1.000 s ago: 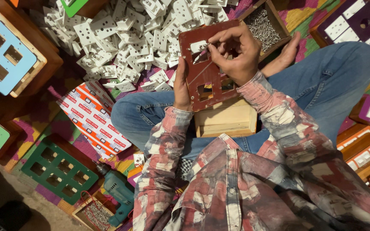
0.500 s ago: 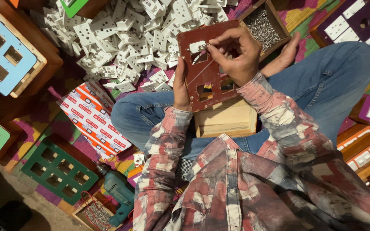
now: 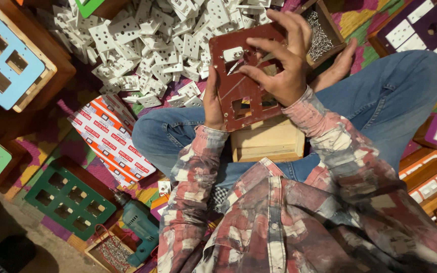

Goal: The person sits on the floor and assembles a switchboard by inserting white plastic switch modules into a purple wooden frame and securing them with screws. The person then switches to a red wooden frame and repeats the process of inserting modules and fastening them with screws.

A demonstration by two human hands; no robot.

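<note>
while the left hand [image 3: 212, 103] clamps the maroon panel's [image 3: 244, 88] edge, right hand [image 3: 281, 63] fingers (curled) press its face.

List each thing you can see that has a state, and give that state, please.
Left hand: grips the panel's left edge.
Right hand: fingers pressed on the panel's front.
Dark red panel: held tilted over a wooden box, one white socket fitted.
Screw tray: open, holding screws.
Green drill: lying on the floor.
White sockets: loose heap.
</note>
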